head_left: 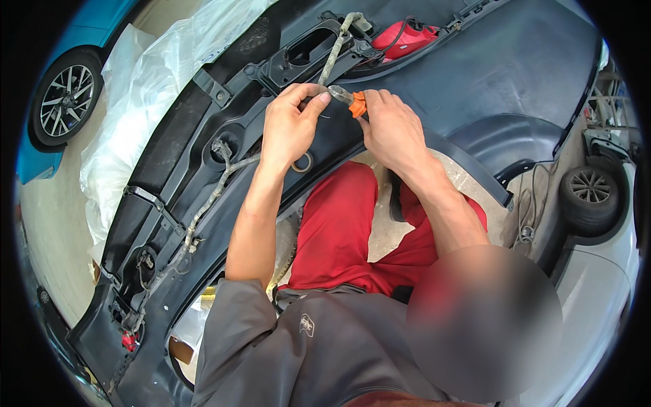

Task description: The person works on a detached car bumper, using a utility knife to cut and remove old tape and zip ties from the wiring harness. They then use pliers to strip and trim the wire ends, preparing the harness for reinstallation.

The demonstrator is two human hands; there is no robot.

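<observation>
A dark car bumper (468,74) lies inner side up across the view, with a tape-wrapped wiring harness (333,57) running along it. My left hand (290,129) is closed, thumb and forefinger pinching the harness near its bend; a thin wire end shows just below the fingertips. In my right hand (393,129) are pliers with orange grips (358,104), their metal jaws at the harness right beside my left fingertips. Whether the jaws are closed on a wire is too small to tell. Another stretch of harness (211,197) runs down the bumper to the lower left.
A roll of tape (309,163) sits by my left forearm at the bumper's edge. Clear plastic sheeting (146,102) lies beyond the bumper. A red lamp (407,41) is at the top. A blue car (68,102) stands left, a light-coloured car (597,285) right.
</observation>
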